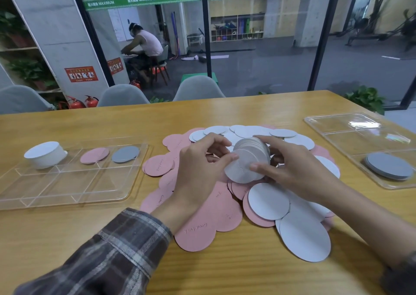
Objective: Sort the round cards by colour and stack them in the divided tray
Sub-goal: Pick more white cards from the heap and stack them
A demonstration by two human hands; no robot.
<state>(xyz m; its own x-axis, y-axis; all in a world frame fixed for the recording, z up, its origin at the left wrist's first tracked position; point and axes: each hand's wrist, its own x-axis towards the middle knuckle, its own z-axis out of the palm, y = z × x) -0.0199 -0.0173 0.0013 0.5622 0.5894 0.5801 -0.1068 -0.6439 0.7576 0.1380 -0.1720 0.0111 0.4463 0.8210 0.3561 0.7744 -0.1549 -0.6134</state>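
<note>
- Head view: left hand (202, 159) and right hand (292, 166) both grip one stack of white cards (247, 159), tipped on its side over the loose pile (202, 227) mid-desk.
- Divided tray (67, 189) near the left edge: white stack (45, 154), pink cards (94, 155) and grey card (125, 154) in separate back-row compartments.
- Second tray (337, 132) at the right edge holds a grey stack (389, 165).

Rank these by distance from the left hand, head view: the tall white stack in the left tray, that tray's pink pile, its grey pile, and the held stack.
1. Held stack, in the left hand grip.
2. Grey pile, left tray, right rear compartment.
3. Pink pile, middle rear compartment.
4. White stack, far-left compartment.
</note>
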